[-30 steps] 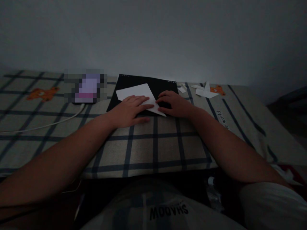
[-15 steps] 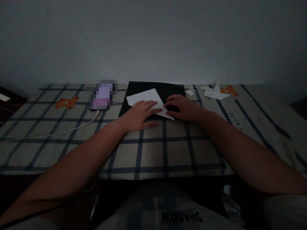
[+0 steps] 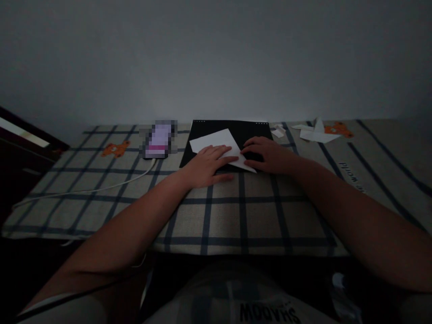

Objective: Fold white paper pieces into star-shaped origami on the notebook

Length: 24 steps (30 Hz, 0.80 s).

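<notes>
I see the left hand (image 3: 206, 164) spread flat on a thin white folded paper sheet (image 3: 221, 145); right hand (image 3: 266, 154) pressing its edge. Paper: light, creasable; hold at corners.

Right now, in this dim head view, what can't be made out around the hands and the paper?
- White paper: its near part lies under the left hand, so any crease there is hidden.
- Right hand: fingertips merge with the black board; contact unclear.
- Phone: screen pixelated.
- Paper pieces: too small to tell their shapes.
</notes>
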Available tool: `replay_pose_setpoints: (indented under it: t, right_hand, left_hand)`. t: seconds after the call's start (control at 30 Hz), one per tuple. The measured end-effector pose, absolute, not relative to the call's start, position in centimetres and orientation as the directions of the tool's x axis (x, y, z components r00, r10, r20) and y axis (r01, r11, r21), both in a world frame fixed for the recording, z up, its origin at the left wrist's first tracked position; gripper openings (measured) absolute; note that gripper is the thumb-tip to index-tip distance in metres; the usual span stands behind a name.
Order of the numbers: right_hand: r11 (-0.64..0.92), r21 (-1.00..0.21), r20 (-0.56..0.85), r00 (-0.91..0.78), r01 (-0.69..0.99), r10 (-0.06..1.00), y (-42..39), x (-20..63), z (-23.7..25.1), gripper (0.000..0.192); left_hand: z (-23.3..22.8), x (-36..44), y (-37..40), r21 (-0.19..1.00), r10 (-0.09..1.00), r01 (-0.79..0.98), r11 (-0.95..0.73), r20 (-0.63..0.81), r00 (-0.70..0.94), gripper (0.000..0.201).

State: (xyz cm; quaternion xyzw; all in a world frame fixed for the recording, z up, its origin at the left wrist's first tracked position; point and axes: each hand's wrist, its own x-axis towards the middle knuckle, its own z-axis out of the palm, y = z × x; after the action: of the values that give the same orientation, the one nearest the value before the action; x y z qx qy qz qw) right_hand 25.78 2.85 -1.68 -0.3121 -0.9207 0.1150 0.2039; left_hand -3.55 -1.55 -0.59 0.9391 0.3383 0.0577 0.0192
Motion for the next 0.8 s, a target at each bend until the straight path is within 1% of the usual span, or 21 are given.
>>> replay_pose_setpoints:
  t: [0.33,0.6,0.8]
  right_hand:
    - [0.778,-0.338,0.299,-0.724,0.529,0.622,2.77,25.73,-1.54,0.04]
    - [0.771,-0.362,0.305,-0.714,0.524,0.63,2.69,25.69,-1.53,0.037]
    - [0.774,-0.341,0.294,-0.721,0.534,0.627,2.78,25.68,-1.55,0.039]
  left_hand:
    - [-0.41,-3.35,-1.74,0.069,0.648,0.644,-0.762,0.084,0.757,0.073]
    - [-0.32,-3.43,-1.68,0.064,0.648,0.645,-0.761,0.083,0.757,0.072]
    - [-0.43,-3.42,-1.67,0.074,0.648,0.644,-0.761,0.09,0.756,0.071]
